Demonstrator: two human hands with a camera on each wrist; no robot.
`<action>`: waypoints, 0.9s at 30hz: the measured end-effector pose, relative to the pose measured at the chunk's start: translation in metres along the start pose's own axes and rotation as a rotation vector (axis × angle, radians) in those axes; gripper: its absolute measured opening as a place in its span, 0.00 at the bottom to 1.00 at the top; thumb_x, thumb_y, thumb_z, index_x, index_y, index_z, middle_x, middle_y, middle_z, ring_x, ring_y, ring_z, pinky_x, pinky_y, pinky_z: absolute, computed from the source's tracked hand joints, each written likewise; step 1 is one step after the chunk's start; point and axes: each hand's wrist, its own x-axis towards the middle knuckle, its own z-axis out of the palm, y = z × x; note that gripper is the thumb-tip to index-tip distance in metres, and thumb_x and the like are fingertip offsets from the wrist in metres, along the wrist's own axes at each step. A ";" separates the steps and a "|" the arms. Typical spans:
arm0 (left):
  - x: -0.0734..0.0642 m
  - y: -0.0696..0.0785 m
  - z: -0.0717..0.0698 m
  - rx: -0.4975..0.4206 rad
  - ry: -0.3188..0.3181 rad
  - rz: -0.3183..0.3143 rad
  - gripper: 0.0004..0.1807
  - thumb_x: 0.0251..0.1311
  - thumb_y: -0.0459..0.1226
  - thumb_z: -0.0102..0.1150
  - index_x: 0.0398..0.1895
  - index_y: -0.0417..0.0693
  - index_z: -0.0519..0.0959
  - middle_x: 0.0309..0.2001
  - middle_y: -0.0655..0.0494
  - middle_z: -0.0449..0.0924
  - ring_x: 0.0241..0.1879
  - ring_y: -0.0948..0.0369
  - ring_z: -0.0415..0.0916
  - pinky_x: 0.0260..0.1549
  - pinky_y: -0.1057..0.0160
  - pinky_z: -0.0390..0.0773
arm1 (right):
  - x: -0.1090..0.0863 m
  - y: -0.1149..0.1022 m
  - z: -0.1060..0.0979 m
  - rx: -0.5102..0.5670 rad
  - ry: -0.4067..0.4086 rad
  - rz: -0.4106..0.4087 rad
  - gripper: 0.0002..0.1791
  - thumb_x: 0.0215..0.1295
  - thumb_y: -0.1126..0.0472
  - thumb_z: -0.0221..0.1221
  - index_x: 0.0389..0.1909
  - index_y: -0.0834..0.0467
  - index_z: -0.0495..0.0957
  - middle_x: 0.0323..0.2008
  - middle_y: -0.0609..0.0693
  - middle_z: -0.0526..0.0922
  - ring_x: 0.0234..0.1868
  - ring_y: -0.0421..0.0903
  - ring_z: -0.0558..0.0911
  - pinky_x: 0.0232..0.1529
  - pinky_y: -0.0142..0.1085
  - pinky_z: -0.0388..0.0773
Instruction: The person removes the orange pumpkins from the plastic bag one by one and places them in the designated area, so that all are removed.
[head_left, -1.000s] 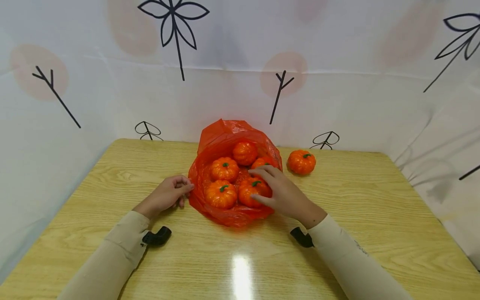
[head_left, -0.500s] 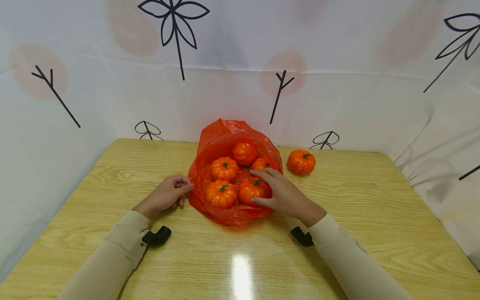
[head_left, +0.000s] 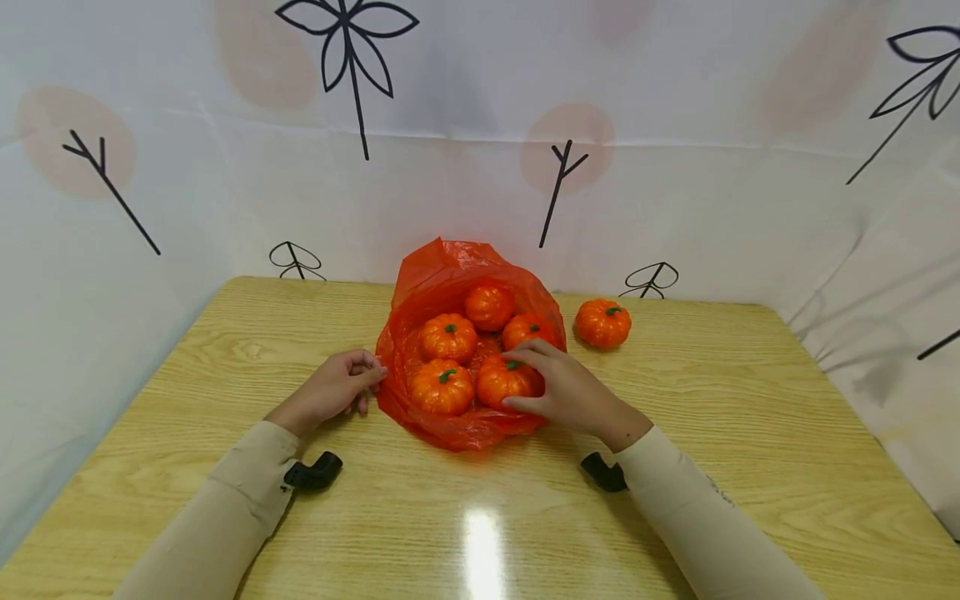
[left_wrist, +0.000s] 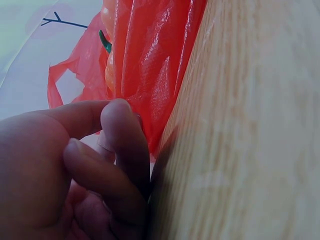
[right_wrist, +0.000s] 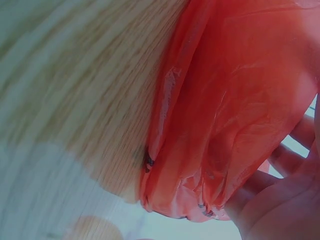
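Note:
A red plastic bag [head_left: 472, 435] stands with its mouth wide on the wooden table, several small orange pumpkins inside it. My left hand [head_left: 337, 390] pinches the bag's left edge between thumb and index finger; the left wrist view shows the fingertips against the red film [left_wrist: 155, 65]. Over the bag's right rim reaches my right hand [head_left: 573, 392], its thumb and fingers curved round the near right pumpkin [head_left: 504, 382]. Beside that one sits the near left pumpkin [head_left: 442, 388]. In the right wrist view, bag film [right_wrist: 240, 100] hides the fingertips and the pumpkin.
One more pumpkin [head_left: 603, 324] lies on the table to the right of the bag. Behind the table [head_left: 735, 400] hangs a white cloth [head_left: 450, 183] with black plant drawings. Black wrist devices [head_left: 313, 472] sit at both sleeves.
My right hand's fingers have drawn back from the far right pumpkin and closed in on the near right one. The left hand and the bag have hardly moved.

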 end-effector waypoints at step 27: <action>0.000 -0.001 0.000 0.001 0.006 -0.003 0.16 0.73 0.47 0.54 0.44 0.41 0.73 0.32 0.52 0.75 0.20 0.61 0.74 0.19 0.66 0.72 | -0.001 0.004 0.003 0.057 -0.076 0.013 0.33 0.59 0.49 0.71 0.64 0.48 0.71 0.63 0.50 0.71 0.64 0.51 0.75 0.67 0.52 0.71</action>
